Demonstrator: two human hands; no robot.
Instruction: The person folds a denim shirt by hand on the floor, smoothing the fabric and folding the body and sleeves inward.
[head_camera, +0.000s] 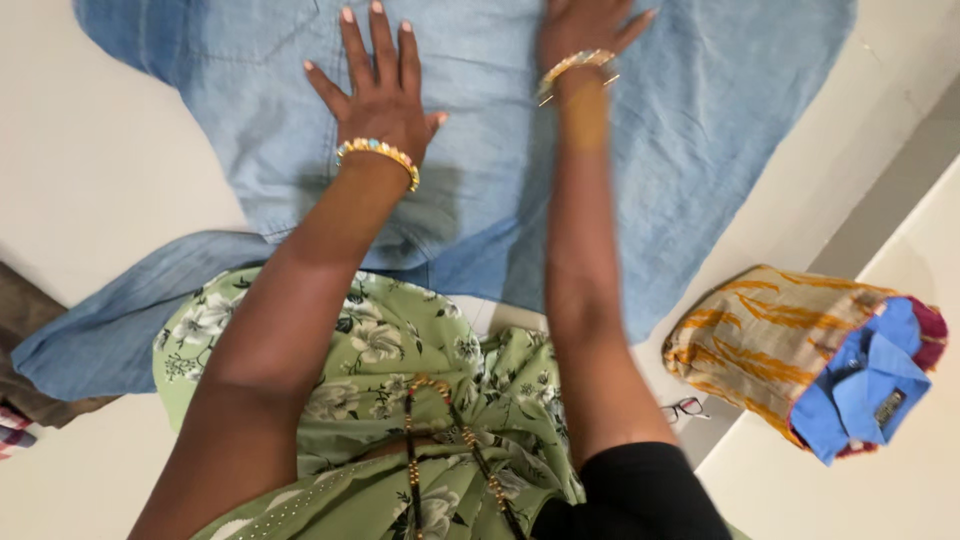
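Note:
A light blue denim garment (700, 110) lies spread flat on a white surface (90, 170). My left hand (378, 85) presses flat on the denim with its fingers apart, a beaded bracelet on the wrist. My right hand (585, 28) also rests flat on the denim further right, partly cut off by the top edge, with a gold bangle on the wrist. Neither hand holds anything. One denim sleeve (110, 320) trails toward the lower left. My green floral clothing (390, 350) fills the lower middle.
A folded stack of clothes (800, 350) sits at the right, orange patterned fabric with a blue shirt (865, 385) on top. A pair of glasses (685, 408) lies beside it. Brown cloth (20, 320) shows at the left edge.

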